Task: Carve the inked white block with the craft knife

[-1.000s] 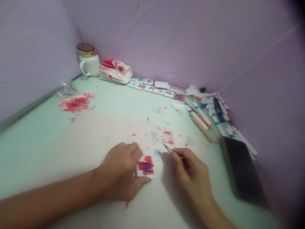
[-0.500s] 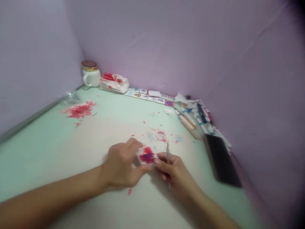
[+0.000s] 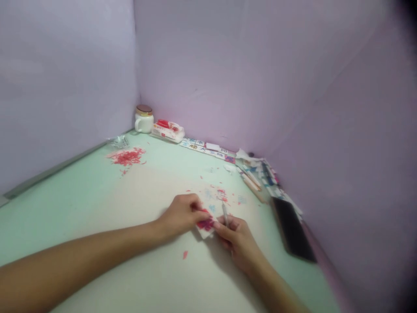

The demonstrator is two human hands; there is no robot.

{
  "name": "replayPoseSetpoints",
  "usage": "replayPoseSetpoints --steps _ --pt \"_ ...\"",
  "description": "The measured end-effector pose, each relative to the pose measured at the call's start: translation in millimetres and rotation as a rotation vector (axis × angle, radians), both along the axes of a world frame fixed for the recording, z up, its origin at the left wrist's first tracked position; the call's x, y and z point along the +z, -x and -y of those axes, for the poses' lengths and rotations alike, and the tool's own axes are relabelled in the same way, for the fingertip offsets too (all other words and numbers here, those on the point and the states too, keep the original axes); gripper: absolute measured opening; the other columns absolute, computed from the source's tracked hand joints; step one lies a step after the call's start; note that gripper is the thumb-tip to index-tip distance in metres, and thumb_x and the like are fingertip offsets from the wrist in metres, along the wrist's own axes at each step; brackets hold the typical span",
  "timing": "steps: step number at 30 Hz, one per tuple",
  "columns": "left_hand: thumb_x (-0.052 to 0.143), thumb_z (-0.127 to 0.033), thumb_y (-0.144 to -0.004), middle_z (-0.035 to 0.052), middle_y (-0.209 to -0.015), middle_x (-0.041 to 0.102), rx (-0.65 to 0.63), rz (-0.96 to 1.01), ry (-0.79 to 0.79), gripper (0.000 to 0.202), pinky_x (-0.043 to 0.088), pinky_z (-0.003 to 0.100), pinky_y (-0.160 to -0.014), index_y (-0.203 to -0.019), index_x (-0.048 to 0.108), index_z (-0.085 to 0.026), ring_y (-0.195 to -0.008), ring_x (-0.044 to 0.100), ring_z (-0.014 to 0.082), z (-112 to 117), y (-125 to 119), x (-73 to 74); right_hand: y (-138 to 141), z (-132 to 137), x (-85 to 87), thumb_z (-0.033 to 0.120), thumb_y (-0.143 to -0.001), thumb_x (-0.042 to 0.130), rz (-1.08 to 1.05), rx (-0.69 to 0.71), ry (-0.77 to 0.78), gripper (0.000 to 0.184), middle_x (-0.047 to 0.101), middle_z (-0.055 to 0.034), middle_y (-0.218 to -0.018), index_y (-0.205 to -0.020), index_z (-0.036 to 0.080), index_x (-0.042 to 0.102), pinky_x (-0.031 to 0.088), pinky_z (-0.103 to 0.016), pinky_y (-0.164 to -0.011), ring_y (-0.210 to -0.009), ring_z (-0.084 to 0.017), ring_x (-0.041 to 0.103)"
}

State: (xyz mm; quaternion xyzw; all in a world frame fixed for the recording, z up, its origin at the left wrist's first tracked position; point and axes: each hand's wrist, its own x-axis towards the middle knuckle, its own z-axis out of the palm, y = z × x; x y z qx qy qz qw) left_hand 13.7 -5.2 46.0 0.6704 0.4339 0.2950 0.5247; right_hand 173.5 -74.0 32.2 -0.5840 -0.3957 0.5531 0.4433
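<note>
My left hand (image 3: 183,214) pinches a small white block (image 3: 206,226) whose top face is coloured red and purple, holding it just off the pale green table (image 3: 97,204). My right hand (image 3: 235,237) touches the block's right side with its fingertips while gripping a thin metal carving tool (image 3: 225,214) that points up and away from me. Faint blue and red stamped characters (image 3: 220,194) mark the table just beyond the hands. A red shaving (image 3: 185,254) lies in front of my left hand.
A heap of red shavings (image 3: 127,157) lies at the far left. In the corner stand a white lidded mug (image 3: 143,119) and a tissue pack (image 3: 168,130). Carved blocks (image 3: 208,150) line the back wall. Markers (image 3: 260,176) and a dark phone (image 3: 292,228) lie at right.
My left hand lifted the block off the table and my right hand, still holding the tool, came in against it. The camera pulled back and tilted up.
</note>
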Motion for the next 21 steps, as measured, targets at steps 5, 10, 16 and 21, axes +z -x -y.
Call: replayPoseSetpoints --steps 5,10,16,21 --pt "0.060 -0.027 -0.068 -0.0022 -0.058 0.056 -0.010 0.008 -0.046 0.016 0.039 0.024 -0.055 -0.059 0.053 -0.016 -0.058 0.051 0.0128 -2.9 -1.7 -4.4 -4.1 0.3 -4.1 0.052 -0.061 0.075 0.000 0.022 0.004 0.042 0.037 0.0091 -0.043 -0.064 0.015 0.054 0.013 -0.021 -0.041 -0.039 -0.003 0.024" --pt "0.053 -0.023 -0.073 -0.0039 -0.055 0.048 -0.016 -0.002 -0.173 0.015 0.033 0.024 -0.054 -0.059 0.052 -0.017 -0.057 0.043 0.0117 0.6 0.0 -4.0 -3.8 1.1 -5.2 0.050 -0.061 0.075 -0.016 0.004 -0.006 0.041 0.036 0.0090 -0.044 -0.063 0.016 0.054 0.013 -0.021 -0.040 -0.039 -0.003 0.025" --pt "0.050 -0.024 -0.074 -0.0038 -0.057 0.047 -0.023 0.042 -0.146 0.016 0.034 0.024 -0.055 -0.059 0.047 -0.017 -0.058 0.042 0.0116 -0.1 0.9 -2.6 -2.8 2.2 -4.4 0.049 -0.063 0.076 -0.051 -0.002 0.015 0.040 0.036 0.0098 -0.042 -0.064 0.016 0.052 0.012 -0.020 -0.041 -0.039 -0.003 0.024" --pt "0.052 -0.031 -0.070 -0.0045 -0.055 0.044 -0.027 0.084 -0.004 0.018 0.033 0.023 -0.052 -0.058 0.048 -0.017 -0.054 0.039 0.0103 -6.1 -1.5 -3.9 -3.6 1.3 -2.3 0.051 -0.062 0.076 -0.066 0.002 0.050 0.043 0.037 0.0100 -0.041 -0.065 0.017 0.051 0.011 -0.020 -0.041 -0.038 -0.003 0.023"
